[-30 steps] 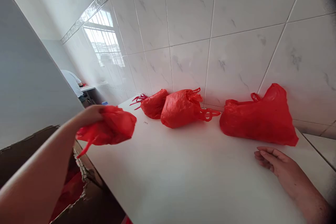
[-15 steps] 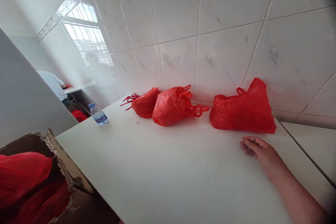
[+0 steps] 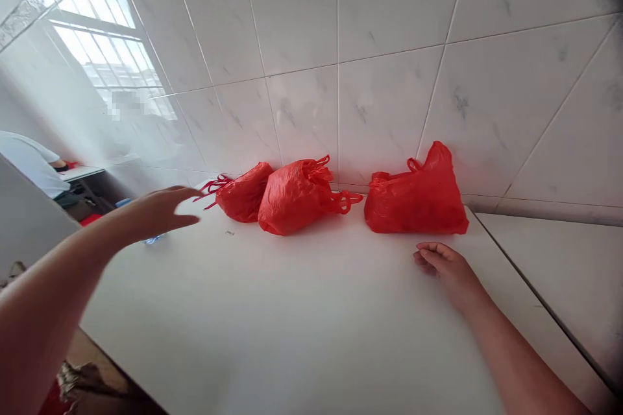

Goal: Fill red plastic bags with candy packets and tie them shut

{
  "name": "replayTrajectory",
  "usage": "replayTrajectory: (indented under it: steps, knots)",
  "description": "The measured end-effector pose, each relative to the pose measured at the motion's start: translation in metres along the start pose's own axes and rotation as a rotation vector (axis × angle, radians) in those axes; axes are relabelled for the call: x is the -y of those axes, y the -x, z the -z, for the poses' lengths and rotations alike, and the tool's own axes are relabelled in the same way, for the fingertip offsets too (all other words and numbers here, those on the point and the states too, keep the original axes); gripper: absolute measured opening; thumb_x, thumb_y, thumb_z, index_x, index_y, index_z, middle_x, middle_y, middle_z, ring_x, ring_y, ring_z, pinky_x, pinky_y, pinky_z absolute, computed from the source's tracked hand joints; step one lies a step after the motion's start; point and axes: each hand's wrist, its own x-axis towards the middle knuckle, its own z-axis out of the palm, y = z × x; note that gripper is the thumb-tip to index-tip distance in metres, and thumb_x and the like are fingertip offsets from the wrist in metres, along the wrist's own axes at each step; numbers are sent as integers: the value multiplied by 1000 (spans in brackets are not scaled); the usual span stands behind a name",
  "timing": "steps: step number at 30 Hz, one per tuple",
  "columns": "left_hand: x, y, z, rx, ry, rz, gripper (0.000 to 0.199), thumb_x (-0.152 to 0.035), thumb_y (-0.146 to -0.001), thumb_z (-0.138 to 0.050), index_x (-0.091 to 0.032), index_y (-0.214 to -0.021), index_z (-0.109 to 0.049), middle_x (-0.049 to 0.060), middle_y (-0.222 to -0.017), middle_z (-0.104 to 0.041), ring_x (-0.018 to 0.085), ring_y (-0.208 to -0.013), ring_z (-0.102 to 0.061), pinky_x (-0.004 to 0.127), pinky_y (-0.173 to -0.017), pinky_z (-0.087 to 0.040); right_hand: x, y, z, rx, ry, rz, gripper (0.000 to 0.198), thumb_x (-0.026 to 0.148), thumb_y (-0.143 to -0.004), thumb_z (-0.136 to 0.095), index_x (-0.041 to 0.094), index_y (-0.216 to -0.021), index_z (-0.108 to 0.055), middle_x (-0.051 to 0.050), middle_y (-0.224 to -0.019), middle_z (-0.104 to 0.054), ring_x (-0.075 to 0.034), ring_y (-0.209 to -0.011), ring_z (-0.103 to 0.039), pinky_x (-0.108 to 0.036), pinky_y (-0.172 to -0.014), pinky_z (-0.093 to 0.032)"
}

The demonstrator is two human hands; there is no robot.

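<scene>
My left hand [image 3: 163,211] reaches in from the left, thumb and fingers apart, with nothing in it. Its fingertips are near the ties of a small red plastic bag [image 3: 246,194]. Against this leans a fuller, knotted red plastic bag [image 3: 292,198]. Farther right, a third red plastic bag [image 3: 413,201] stands by the wall. Just in front of that one, my right hand [image 3: 440,262] is over the table with fingers curled in and thumb close to them. I see nothing held in it. A water bottle [image 3: 154,239] is mostly hidden behind my left hand.
The white table [image 3: 311,324] runs along a tiled wall [image 3: 389,97]; a seam divides it from another surface at right. A tiny scrap [image 3: 230,233] lies near the small bag. A torn cardboard box [image 3: 92,369] is at lower left. A person in white [image 3: 29,159] is beyond a partition.
My left hand has come into view from the left, in front of the bottle. The view has shifted to the right; the bags and my right hand look much the same.
</scene>
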Motion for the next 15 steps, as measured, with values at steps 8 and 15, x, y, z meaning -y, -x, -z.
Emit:
replayTrajectory:
  steps: [8, 15]
  knots:
    - [-245, -112, 3, 59, 366, -505, 45, -31, -83, -48, -31, -128, -50, -1, -132, -52, 20, -113, -53, 27, -89, -43, 6, 6, -15, -270, -45, 40, 82, 44, -72, -65, 27, -138, -21, -4, -101, -58, -19, -77, -64, -28, -58, -55]
    - [-363, -170, -48, 112, 414, -656, 60, -42, -87, -46, -20, -141, -33, 13, -145, -40, 30, -126, -45, 42, -97, -41, 12, 0, 5, -548, 430, 402, 79, 44, -80, -54, 29, -147, -15, -13, -145, -29, -30, -118, -49, -46, -91, -46]
